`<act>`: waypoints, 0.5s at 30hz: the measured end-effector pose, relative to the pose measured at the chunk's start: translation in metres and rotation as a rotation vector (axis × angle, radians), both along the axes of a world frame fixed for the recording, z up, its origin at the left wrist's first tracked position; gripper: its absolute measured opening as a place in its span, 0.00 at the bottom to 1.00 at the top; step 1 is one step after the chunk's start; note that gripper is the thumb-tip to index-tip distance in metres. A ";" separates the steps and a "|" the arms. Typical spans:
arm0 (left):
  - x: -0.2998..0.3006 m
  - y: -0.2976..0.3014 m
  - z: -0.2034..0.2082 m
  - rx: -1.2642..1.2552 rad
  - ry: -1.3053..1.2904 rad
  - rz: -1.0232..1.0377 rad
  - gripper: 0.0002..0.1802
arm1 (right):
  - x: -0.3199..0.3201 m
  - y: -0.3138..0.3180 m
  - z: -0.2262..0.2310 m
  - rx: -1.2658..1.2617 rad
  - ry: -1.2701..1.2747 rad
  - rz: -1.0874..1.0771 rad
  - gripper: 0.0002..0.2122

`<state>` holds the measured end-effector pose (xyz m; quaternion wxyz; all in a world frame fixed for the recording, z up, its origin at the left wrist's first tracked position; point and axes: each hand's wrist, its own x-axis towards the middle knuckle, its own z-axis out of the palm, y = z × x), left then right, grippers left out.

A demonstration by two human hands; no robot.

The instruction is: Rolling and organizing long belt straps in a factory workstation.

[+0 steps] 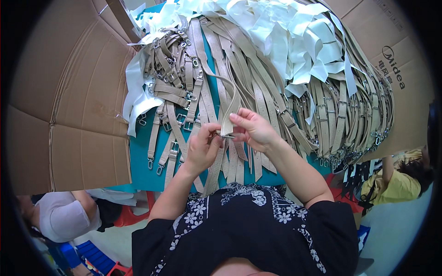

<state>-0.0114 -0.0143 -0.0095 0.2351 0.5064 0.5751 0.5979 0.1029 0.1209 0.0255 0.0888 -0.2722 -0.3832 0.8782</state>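
The right hand (pixel 258 132) pinched a long, flat, beige leather-like strap (pixel 228 122) just to its left. The left hand (pixel 202 148) (curled inward) pinched the silver metal buckle (pixel 227 136) at its near end.

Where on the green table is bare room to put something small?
On the table, the front-left corner shows bare, bordered by the cardboard, the front edge and metal clips. A narrower gap shows between the strap ends, the front edge and the right forearm. Crowded: the middle with straps, the back with white strips, the right with piled buckled straps.
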 end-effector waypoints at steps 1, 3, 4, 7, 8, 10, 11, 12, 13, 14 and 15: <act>0.002 -0.001 0.000 -0.003 -0.003 -0.004 0.08 | 0.001 0.002 -0.003 0.050 0.032 -0.043 0.06; 0.004 -0.003 0.004 -0.108 -0.283 -0.100 0.08 | 0.002 0.007 -0.011 0.116 0.050 -0.084 0.05; 0.003 -0.003 0.007 -0.110 -0.284 -0.102 0.08 | 0.002 0.008 -0.011 0.199 0.084 -0.108 0.05; 0.004 -0.003 0.008 -0.180 -0.463 -0.106 0.08 | 0.004 0.004 -0.010 0.217 0.094 -0.096 0.06; 0.004 -0.003 0.005 -0.188 -0.445 -0.107 0.09 | 0.005 0.002 -0.009 0.156 0.078 -0.059 0.06; 0.004 -0.004 0.004 -0.199 -0.427 -0.108 0.09 | 0.005 0.007 -0.014 0.013 0.048 -0.010 0.06; 0.005 -0.004 0.004 -0.191 -0.320 -0.129 0.10 | 0.006 0.010 -0.017 -0.126 0.018 0.037 0.07; 0.005 -0.005 0.004 -0.183 -0.214 -0.150 0.11 | 0.005 0.012 -0.019 -0.129 0.017 0.033 0.07; 0.004 -0.005 0.005 -0.185 -0.215 -0.154 0.11 | 0.005 0.014 -0.021 -0.117 0.005 0.025 0.07; 0.002 -0.006 0.006 -0.204 -0.204 -0.140 0.12 | 0.005 0.015 -0.023 -0.105 -0.007 0.021 0.07; 0.001 -0.006 0.007 -0.222 -0.193 -0.126 0.12 | 0.005 0.015 -0.022 -0.107 -0.008 0.020 0.07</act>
